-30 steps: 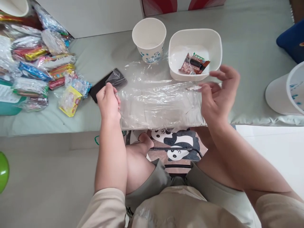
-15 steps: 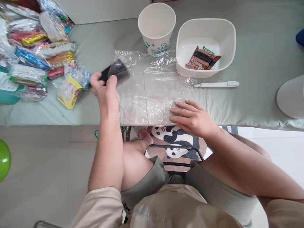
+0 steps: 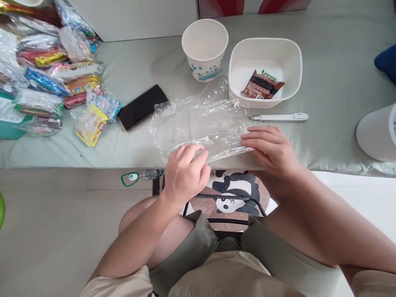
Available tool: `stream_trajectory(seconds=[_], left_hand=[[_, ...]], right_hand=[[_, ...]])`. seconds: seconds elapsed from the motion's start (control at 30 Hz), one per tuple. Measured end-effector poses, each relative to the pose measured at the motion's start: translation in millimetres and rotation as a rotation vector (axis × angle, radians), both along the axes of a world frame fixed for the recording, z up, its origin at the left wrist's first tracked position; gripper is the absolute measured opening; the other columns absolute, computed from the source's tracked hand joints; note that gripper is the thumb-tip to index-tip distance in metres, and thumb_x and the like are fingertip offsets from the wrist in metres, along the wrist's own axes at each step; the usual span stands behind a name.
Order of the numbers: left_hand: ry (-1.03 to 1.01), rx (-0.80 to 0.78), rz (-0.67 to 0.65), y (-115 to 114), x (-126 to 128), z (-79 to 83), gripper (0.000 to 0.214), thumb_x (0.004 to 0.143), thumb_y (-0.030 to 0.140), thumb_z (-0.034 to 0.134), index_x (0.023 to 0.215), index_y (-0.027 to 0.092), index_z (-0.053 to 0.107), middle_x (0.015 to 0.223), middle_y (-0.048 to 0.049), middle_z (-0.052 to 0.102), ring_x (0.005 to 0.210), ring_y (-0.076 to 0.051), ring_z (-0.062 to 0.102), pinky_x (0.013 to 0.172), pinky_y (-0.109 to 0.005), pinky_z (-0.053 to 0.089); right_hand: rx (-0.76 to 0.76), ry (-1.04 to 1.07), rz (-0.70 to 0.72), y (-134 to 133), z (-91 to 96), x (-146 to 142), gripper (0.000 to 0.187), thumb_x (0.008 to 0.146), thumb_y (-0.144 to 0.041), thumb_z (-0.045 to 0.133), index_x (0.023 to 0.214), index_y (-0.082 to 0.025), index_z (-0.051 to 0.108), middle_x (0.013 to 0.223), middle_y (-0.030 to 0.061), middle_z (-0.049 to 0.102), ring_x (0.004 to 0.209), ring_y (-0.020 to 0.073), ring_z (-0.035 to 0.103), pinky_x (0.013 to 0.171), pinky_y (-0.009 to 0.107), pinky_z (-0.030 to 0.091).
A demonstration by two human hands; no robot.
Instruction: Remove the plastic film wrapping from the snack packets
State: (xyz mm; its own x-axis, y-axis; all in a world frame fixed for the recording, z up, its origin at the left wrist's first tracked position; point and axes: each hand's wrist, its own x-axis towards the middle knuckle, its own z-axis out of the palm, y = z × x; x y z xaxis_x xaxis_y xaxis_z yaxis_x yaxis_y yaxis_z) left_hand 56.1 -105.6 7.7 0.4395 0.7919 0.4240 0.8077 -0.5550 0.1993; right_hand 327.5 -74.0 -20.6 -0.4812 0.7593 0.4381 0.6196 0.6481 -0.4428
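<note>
A clear plastic bag [image 3: 213, 119], crinkled and see-through, lies flat along the front of the covered surface. My right hand [image 3: 274, 150] has its fingers closed on the bag's near right corner. Over the near left edge of the bag hovers my left hand [image 3: 187, 171], its fingers curled loosely and apart; whether they touch the plastic is unclear. To the left of the bag a black smartphone [image 3: 142, 107] lies face up. A white utility knife [image 3: 280, 117] rests just beyond my right hand.
Behind the bag stand a white paper cup [image 3: 205, 45] and a white square tub [image 3: 266, 101] holding brown wrappers. Packaged snacks [image 3: 46, 82] crowd the left side. A white container [image 3: 377, 134] stands at the right. A bottle [image 3: 151, 174] is below the front edge.
My left hand has let go of the smartphone, leaving it beside the bag, and moved right to the bag's near edge. My right hand has shifted slightly right, closing on the corner.
</note>
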Motion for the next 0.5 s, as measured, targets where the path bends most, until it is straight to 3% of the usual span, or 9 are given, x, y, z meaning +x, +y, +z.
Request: stream_trajectory(seconds=[0.17,0.3,0.37,0.5], left_hand=[[-0.059,0.075,-0.038,-8.6,-5.3,3.9,0.022,0.081,0.001,0.054,0.076,0.017,0.069,0.081,-0.0049,0.076,0.066,-0.018,0.067,0.053,-0.03,0.051],[-0.155,0.085,-0.169,-12.1,-6.9,1.7,0.013,0.096,0.013,0.059,0.101,0.015,0.071,0.084,-0.0042,0.08,0.066,-0.014,0.073,0.054,-0.024,0.055],[-0.196,0.025,-0.246,-9.0,-11.5,0.5,0.02,0.104,0.023,0.056,0.114,0.012,0.07,0.088,-0.0068,0.082,0.072,-0.016,0.077,0.06,-0.025,0.06],[-0.235,-0.071,-0.322,0.5,-24.7,0.7,0.022,0.106,0.02,0.051,0.112,0.014,0.071,0.084,-0.0045,0.082,0.072,-0.014,0.078,0.064,-0.022,0.061]], right_hand=[[0.092,-0.065,-0.039,3.9,-2.4,27.9,0.018,0.101,-0.023,0.06,0.102,-0.029,0.077,0.106,0.0042,0.082,0.106,0.0248,0.075,0.088,0.04,0.056],[0.122,-0.049,-0.081,4.4,-7.7,36.9,0.018,0.1,-0.021,0.061,0.101,-0.029,0.076,0.103,0.0041,0.081,0.099,0.0238,0.076,0.084,0.039,0.056],[0.115,-0.018,-0.094,5.6,-9.1,39.8,0.018,0.1,-0.021,0.061,0.102,-0.029,0.076,0.103,0.0043,0.081,0.097,0.0239,0.076,0.084,0.039,0.057],[0.102,0.022,-0.103,8.5,-9.1,46.6,0.016,0.099,-0.021,0.062,0.1,-0.027,0.076,0.101,0.0049,0.081,0.093,0.0241,0.075,0.084,0.04,0.056]])
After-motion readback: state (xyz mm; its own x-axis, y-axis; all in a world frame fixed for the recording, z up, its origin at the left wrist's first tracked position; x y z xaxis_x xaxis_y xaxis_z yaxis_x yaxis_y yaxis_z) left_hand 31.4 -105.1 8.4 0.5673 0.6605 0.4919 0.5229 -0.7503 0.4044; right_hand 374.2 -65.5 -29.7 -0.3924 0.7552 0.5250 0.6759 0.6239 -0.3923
